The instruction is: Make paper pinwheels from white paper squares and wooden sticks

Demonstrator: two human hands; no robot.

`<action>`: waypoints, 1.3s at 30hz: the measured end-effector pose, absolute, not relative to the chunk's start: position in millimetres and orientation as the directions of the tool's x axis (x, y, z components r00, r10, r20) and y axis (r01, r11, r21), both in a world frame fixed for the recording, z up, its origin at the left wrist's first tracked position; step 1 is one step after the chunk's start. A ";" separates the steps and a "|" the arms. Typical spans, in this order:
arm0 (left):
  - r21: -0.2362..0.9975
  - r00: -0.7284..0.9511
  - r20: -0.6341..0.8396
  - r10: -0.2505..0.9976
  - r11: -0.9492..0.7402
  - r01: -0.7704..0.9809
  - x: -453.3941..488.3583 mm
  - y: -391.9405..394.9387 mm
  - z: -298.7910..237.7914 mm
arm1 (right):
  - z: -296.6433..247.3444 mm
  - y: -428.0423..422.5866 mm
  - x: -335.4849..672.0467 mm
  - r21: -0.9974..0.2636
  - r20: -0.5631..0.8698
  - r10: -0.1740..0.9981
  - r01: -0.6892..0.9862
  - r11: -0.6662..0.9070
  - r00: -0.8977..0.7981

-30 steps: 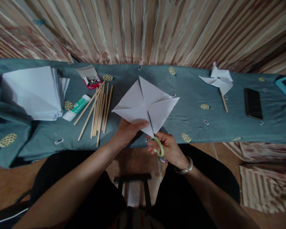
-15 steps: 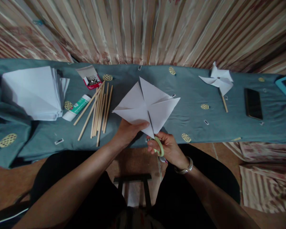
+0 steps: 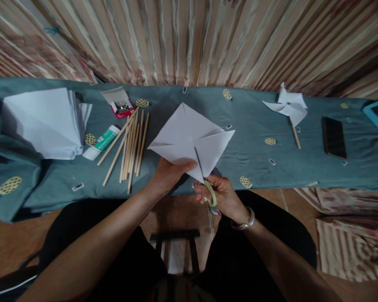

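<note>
A white square of paper point(image 3: 189, 126) with slits running in from its corners is held up over the table's front edge. My left hand point(image 3: 173, 172) pinches its lower left side, thumb on top and the other fingers hidden underneath. In my right hand point(image 3: 222, 195) are scissors point(image 3: 211, 193) with pale green handles, my fingers closed through the loops. Their dark blades lie along the slit at the paper's near corner, partly covered by the paper.
Left on the cloth-covered table point(image 3: 245, 159) lie a paper stack point(image 3: 40, 121), a glue tube point(image 3: 102, 142), several wooden sticks point(image 3: 134, 147) and an open box of pins point(image 3: 122, 105). A paper pinwheel point(image 3: 290, 105), a phone point(image 3: 334, 136) and a blue-edged tablet point(image 3: 373, 117) lie right. Curtains point(image 3: 176, 42) hang behind.
The gap at the paper's far corner has closed up, its flaps now lying together. The paper's right corner has shifted slightly left. Both hands stay nearly where they were.
</note>
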State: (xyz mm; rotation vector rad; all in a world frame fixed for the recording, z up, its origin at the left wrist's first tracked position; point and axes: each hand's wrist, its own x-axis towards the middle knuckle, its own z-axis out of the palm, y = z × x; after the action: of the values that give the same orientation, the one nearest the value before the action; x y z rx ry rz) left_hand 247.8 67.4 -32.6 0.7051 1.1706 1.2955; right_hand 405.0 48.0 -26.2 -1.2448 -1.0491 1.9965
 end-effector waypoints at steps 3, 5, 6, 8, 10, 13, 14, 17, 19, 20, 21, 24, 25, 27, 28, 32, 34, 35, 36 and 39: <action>0.916 -0.116 -0.262 0.958 0.209 -0.342 247.7 67.5 -30.8 | -23.9 48.7 403.1 -0.838 -0.481 0.781 -0.053 -0.543 -0.398; 0.912 -0.110 -0.275 0.955 0.223 -0.343 247.6 67.4 -29.0 | -22.6 49.3 402.3 -0.833 -0.490 0.777 -0.049 -0.551 -0.395; 0.909 -0.109 -0.281 0.954 0.228 -0.350 247.5 67.3 -28.1 | -22.2 49.5 402.0 -0.831 -0.493 0.775 -0.049 -0.554 -0.395; 0.901 -0.097 -0.290 0.952 0.237 -0.364 247.2 67.0 -26.7 | -22.1 49.8 402.0 -0.828 -0.494 0.774 -0.056 -0.558 -0.395; 0.895 -0.077 -0.297 0.952 0.249 -0.372 246.7 66.8 -25.8 | -22.8 49.9 402.2 -0.827 -0.491 0.775 -0.067 -0.558 -0.398; 0.894 -0.076 -0.304 0.949 0.257 -0.367 246.0 66.6 -25.1 | -24.5 49.9 402.7 -0.827 -0.485 0.774 -0.073 -0.557 -0.407; 0.895 -0.082 -0.306 0.949 0.257 -0.366 245.9 66.6 -25.0 | -25.0 49.9 402.9 -0.830 -0.481 0.776 -0.073 -0.553 -0.409; 0.896 -0.100 -0.308 0.946 0.254 -0.365 245.7 66.9 -25.5 | -25.4 50.0 403.0 -0.839 -0.472 0.780 -0.061 -0.541 -0.411; 0.898 -0.103 -0.307 0.946 0.252 -0.361 245.7 67.1 -26.4 | -25.0 49.9 402.8 -0.839 -0.473 0.778 -0.057 -0.541 -0.412; 0.899 -0.100 -0.305 0.947 0.252 -0.359 245.7 67.2 -27.0 | -24.9 49.9 402.6 -0.837 -0.476 0.777 -0.061 -0.544 -0.412; 0.900 -0.092 -0.303 0.949 0.253 -0.355 245.7 67.3 -27.5 | -24.8 49.8 402.4 -0.833 -0.478 0.776 -0.068 -0.550 -0.411; 0.901 -0.079 -0.299 0.951 0.254 -0.351 245.3 67.2 -28.4 | -25.2 49.6 402.1 -0.825 -0.478 0.770 -0.086 -0.559 -0.422; 0.900 -0.082 -0.301 0.950 0.254 -0.353 245.1 67.1 -28.4 | -25.3 49.6 402.3 -0.826 -0.474 0.769 -0.087 -0.557 -0.429; 0.897 -0.079 -0.307 0.948 0.261 -0.358 244.8 66.7 -27.7 | -25.4 49.7 403.0 -0.835 -0.459 0.768 -0.078 -0.545 -0.446; 0.894 -0.075 -0.309 0.948 0.263 -0.362 244.7 66.5 -27.4 | -25.3 49.8 403.5 -0.841 -0.452 0.767 -0.071 -0.537 -0.455; 0.887 -0.090 -0.314 0.945 0.258 -0.384 244.9 65.7 -26.8 | -24.9 49.7 405.3 -0.852 -0.443 0.764 -0.044 -0.521 -0.468; 0.888 -0.102 -0.317 0.943 0.257 -0.382 245.2 65.7 -27.1 | -24.9 49.6 405.5 -0.854 -0.447 0.769 -0.037 -0.518 -0.457; 0.888 -0.099 -0.318 0.943 0.259 -0.379 245.3 65.7 -27.1 | -24.8 49.6 405.3 -0.855 -0.448 0.772 -0.036 -0.517 -0.450; 0.888 -0.091 -0.317 0.944 0.262 -0.377 245.5 65.7 -27.0 | -24.8 49.6 405.0 -0.855 -0.449 0.774 -0.036 -0.517 -0.447; 0.885 -0.058 -0.317 0.947 0.273 -0.377 246.1 65.8 -25.9 | -25.2 49.8 404.0 -0.856 -0.442 0.775 -0.046 -0.515 -0.451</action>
State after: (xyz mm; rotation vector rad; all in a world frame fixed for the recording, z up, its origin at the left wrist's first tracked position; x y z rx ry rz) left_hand 246.1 65.8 -25.9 0.6571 1.1428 1.2180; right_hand 404.0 49.8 -25.2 -1.1997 -1.0988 2.0087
